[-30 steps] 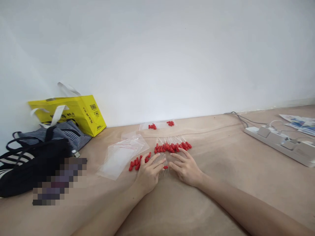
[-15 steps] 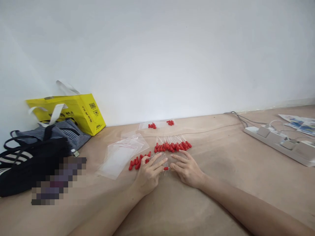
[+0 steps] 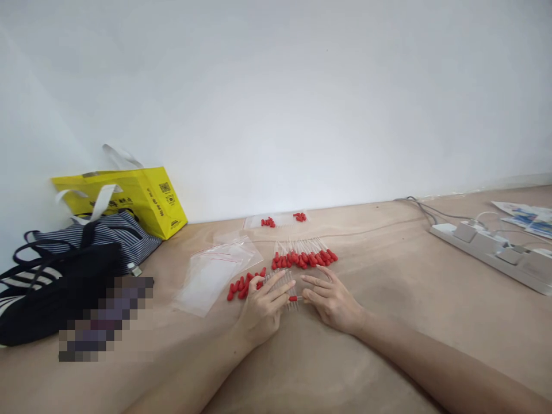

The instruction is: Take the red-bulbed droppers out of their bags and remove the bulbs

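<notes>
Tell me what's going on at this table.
A person's left hand grips a red bulb, and the right hand holds a thin tube in line with it. Clear tubes lie partly under the left hand, with loose red bulbs beside it. Just beyond, red-bulbed droppers lie in a row.

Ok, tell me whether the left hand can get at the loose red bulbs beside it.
Probably yes: the loose bulbs lie beside the left hand with nothing between, though it seems to be pinching another red bulb.
</notes>
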Motion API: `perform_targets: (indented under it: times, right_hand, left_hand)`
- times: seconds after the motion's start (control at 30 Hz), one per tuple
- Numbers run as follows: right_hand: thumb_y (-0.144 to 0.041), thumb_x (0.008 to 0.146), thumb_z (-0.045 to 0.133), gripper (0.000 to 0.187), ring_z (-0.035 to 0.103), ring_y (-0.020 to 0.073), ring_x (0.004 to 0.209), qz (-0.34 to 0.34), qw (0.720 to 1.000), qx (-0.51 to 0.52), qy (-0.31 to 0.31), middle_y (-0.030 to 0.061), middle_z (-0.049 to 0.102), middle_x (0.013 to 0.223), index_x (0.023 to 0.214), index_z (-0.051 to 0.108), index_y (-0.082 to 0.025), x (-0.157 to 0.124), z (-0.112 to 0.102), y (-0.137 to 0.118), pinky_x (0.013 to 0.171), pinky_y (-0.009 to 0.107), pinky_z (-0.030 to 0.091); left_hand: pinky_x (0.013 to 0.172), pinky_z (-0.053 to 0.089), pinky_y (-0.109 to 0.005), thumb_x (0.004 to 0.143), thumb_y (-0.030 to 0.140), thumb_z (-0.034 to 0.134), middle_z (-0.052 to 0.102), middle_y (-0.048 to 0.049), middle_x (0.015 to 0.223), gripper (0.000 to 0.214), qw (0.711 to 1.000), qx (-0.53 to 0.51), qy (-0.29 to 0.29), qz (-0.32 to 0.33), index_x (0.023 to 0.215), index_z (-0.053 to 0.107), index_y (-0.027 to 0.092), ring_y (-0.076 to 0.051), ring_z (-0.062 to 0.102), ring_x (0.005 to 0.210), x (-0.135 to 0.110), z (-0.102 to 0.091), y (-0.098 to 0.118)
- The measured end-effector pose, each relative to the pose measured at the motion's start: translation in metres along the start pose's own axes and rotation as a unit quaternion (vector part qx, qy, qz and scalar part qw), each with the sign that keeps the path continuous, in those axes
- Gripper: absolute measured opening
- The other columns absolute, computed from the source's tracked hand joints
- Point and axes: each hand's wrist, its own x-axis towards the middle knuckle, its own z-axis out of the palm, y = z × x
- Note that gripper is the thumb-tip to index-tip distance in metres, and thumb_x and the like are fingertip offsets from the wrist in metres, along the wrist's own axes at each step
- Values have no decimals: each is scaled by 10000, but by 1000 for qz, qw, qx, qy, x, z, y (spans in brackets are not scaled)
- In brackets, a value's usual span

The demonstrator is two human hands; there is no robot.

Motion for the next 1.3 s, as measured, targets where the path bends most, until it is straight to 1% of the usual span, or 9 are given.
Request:
perform_targets:
  times: [0.23, 0.37, 0.5, 0.6, 0.73, 0.87, 1.0, 1.13, 1.3]
  right_hand:
    - [-108, 858, 355, 191, 538, 151, 1023, 11, 1000, 23, -19, 43, 669, 781, 820, 534, -165, -4, -1, 1, 990, 451, 234]
    - [-124, 852, 371, 186, 536, 158, 1015, 22, 999, 15, -23, 45, 667, 791, 836, 550, -171, -4, -1, 0, 972, 436, 260]
    - [-183, 831, 445, 140, 575, 162, 870, 42, 999, -18, -12, 29, 661, 720, 897, 569, -186, 2, 2, -3, 913, 414, 310]
    - [-196, 826, 458, 123, 569, 139, 739, 41, 999, -31, -6, 8, 629, 619, 843, 579, -188, 7, 7, -6, 877, 389, 330]
    - [-137, 803, 435, 142, 551, 133, 720, 24, 999, -42, -8, -4, 584, 550, 762, 566, -174, 8, 7, -7, 890, 396, 316]
    - [-136, 797, 435, 136, 550, 134, 755, 1, 999, -44, 20, -3, 602, 580, 743, 552, -178, 8, 1, -8, 917, 414, 290]
    - [-146, 801, 438, 126, 558, 130, 757, -4, 999, -33, 31, -11, 613, 583, 757, 550, -182, 8, -1, -7, 927, 416, 281]
    - [-168, 815, 435, 133, 564, 134, 768, -4, 999, -22, 36, -20, 596, 544, 759, 555, -187, 8, -2, -7, 928, 416, 275]
    - [-169, 821, 432, 146, 563, 146, 800, 4, 1000, -16, 12, -18, 585, 531, 758, 562, -188, 7, -6, -7, 929, 419, 262]
  left_hand:
    - [819, 237, -367, 767, 81, 410, 651, -2, 1019, 239, 1000, 4, -2, 2, 785, 609, 214, -190, 485, 1096, -2, 2, -1]
    - [817, 236, -363, 816, 122, 416, 653, 9, 1015, 220, 1000, 2, 3, -8, 787, 611, 223, -190, 488, 1093, -2, 3, -1]
    - [836, 226, -374, 868, 240, 414, 648, 4, 1027, 195, 999, 2, 12, -37, 844, 608, 231, -197, 505, 1071, 1, 4, 0]
    - [880, 202, -392, 874, 291, 407, 658, 4, 1002, 207, 998, -17, 35, -42, 850, 604, 231, -196, 526, 1044, 2, 7, 2]
    - [900, 195, -398, 868, 256, 415, 687, 17, 901, 198, 997, -36, 51, -35, 822, 605, 228, -183, 556, 1000, 3, 8, 3]
    - [929, 175, -401, 833, 192, 456, 696, 36, 809, 172, 998, -47, 50, -9, 733, 595, 214, -172, 574, 973, 3, 5, 3]
    - [943, 157, -401, 795, 120, 465, 693, 52, 808, 165, 997, -61, 51, -2, 726, 582, 213, -166, 570, 983, 2, 3, 2]
    - [946, 145, -393, 804, 121, 452, 692, 57, 797, 170, 996, -70, 49, -5, 741, 578, 218, -156, 576, 970, 2, 3, 2]
    - [936, 160, -405, 810, 117, 421, 692, 38, 817, 204, 997, -64, 37, -7, 735, 581, 218, -167, 578, 966, 3, 0, 3]
